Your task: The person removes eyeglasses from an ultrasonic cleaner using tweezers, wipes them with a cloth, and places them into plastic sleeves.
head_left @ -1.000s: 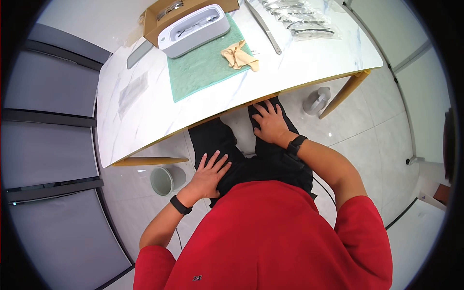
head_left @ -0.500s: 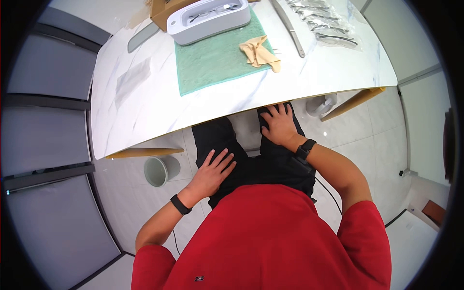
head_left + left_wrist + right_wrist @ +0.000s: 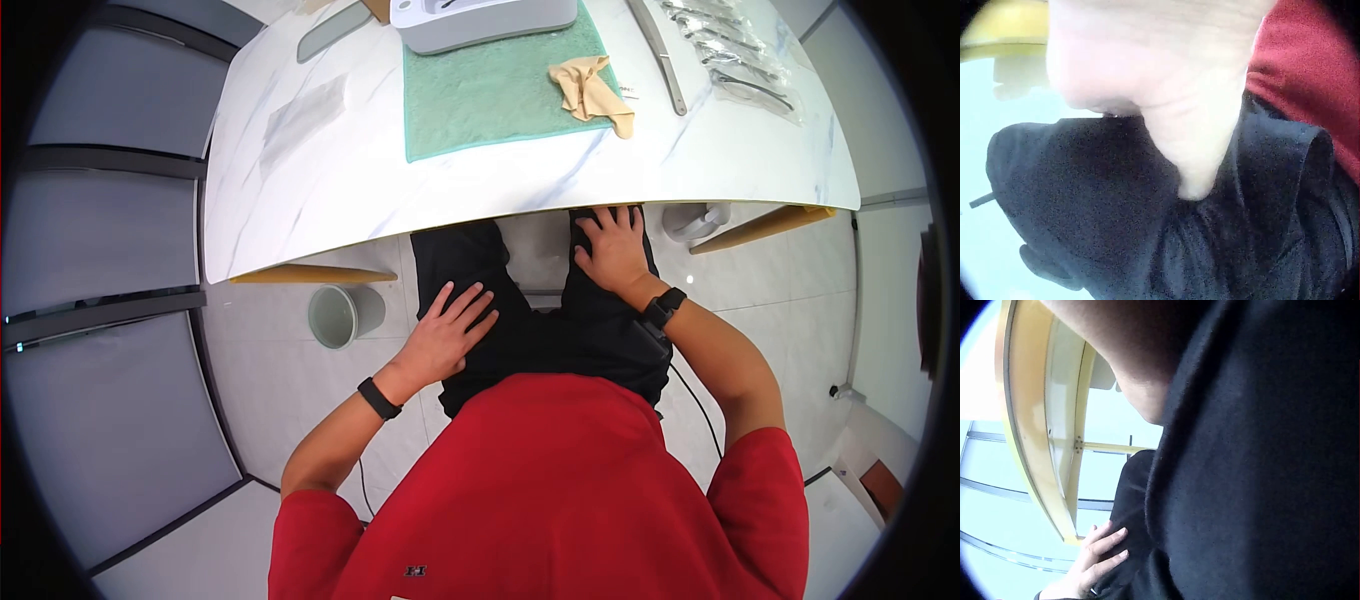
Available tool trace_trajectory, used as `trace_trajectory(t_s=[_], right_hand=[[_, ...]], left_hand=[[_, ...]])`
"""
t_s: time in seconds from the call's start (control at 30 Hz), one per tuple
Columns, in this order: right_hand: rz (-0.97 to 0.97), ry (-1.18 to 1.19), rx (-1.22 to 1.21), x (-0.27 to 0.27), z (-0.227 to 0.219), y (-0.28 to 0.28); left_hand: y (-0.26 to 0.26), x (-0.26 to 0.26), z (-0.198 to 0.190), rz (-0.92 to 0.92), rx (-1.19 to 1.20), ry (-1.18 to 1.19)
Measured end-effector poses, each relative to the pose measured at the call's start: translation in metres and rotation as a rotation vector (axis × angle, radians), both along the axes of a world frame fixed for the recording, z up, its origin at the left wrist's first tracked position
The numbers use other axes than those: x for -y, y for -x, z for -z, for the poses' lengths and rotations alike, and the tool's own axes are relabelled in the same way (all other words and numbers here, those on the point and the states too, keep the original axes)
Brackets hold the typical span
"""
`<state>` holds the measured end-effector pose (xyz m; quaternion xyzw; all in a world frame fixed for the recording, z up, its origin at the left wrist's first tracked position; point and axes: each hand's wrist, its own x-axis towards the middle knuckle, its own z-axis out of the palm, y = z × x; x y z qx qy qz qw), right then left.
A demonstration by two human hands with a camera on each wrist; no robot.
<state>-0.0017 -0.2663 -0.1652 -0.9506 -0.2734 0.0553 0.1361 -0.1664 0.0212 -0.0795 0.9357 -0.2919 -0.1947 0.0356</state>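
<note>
My left hand [image 3: 445, 335] rests on the left thigh of the black trousers [image 3: 540, 345], its fingers straight and a little spread. In the left wrist view its thumb [image 3: 1194, 181] points down against the black cloth. On the other thigh, close to the table's edge, lies my right hand [image 3: 615, 255] with fingers extended. Both hands hold nothing. Past them on the white table [image 3: 330, 200] is a green towel [image 3: 480, 110]. A crumpled beige cloth [image 3: 592, 90] lies on its right part, and a white box-shaped machine with a basin [image 3: 490, 30] stands at its back.
A long grey metal strip [image 3: 657, 55] and several bagged eyeglasses [image 3: 750, 85] lie at the table's right. To the left are a flat clear packet [image 3: 300, 120] and a grey slab [image 3: 333, 32]. A bin [image 3: 335, 315] and a grey jug [image 3: 692, 222] stand on the floor.
The view has tilted downward and shifted, so the table and its things sit higher and further right in it. Both hands stay on the thighs.
</note>
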Motion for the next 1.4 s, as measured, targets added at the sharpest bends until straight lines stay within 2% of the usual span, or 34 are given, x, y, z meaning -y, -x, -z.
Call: trace_trajectory(t_s=[0.2, 0.3, 0.37, 0.6, 0.8, 0.97, 1.17, 1.4], right_hand=[[0.013, 0.012, 0.001, 0.004, 0.003, -0.002], [0.022, -0.003, 0.012, 0.009, 0.001, -0.002], [0.025, -0.019, 0.018, 0.011, 0.002, 0.0], [0.055, -0.081, 0.044, 0.018, 0.006, 0.001], [0.056, -0.075, 0.029, 0.019, 0.002, 0.002], [0.051, -0.078, 0.032, 0.022, 0.003, 0.001], [0.061, -0.112, 0.03, 0.024, 0.005, 0.002], [0.071, -0.126, 0.025, 0.029, 0.006, 0.003]], left_hand=[[0.009, -0.001, 0.004, 0.0, 0.09, -0.029], [0.011, 0.006, -0.01, -0.044, 0.003, 0.014], [0.014, 0.012, -0.02, -0.109, -0.134, 0.063], [0.011, 0.009, -0.01, -0.062, -0.03, 0.035], [0.006, 0.001, -0.001, -0.132, -0.001, 0.053], [0.003, 0.004, 0.0, -0.12, 0.091, -0.04], [0.017, 0.019, -0.024, -0.092, -0.099, 0.039], [0.006, 0.016, -0.009, -0.07, -0.002, 0.028]])
